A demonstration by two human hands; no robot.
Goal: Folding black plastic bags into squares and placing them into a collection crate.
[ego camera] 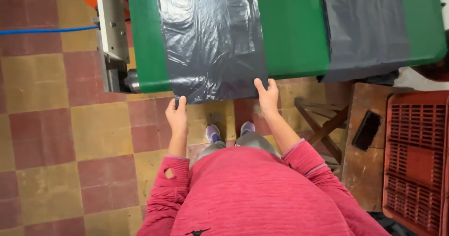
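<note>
Pink sweater: worn by the person and seen closest to the lens, filling the lower middle of the view; a small hole is seen in the left sleeve near the cuff.
Tiled floor: laid in a worn check of dull red and yellowish squares, spread over the whole left side and under the person's feet.
Green belt: stretched flat across the top of the view and rolled down over its near edge above the floor.
Dark plastic bag: laid flat on the green belt, its wrinkled lower edge hung over the near end of the belt, between the two hands.
Second dark bag: laid on the same belt to the right, well apart from the first one.
Red crate: set at the right edge, its slatted wall turned up.
Wooden counter: placed just beside the crate; a black phone is laid on it.
Left hand: closed in a pinch on the lower left corner of the dark plastic bag, thumb pointed up.
Right hand: held on the lower right edge of the bag, thumb on top, fingers curled about the edge.
Shoes: seen on the floor below the bag.
</note>
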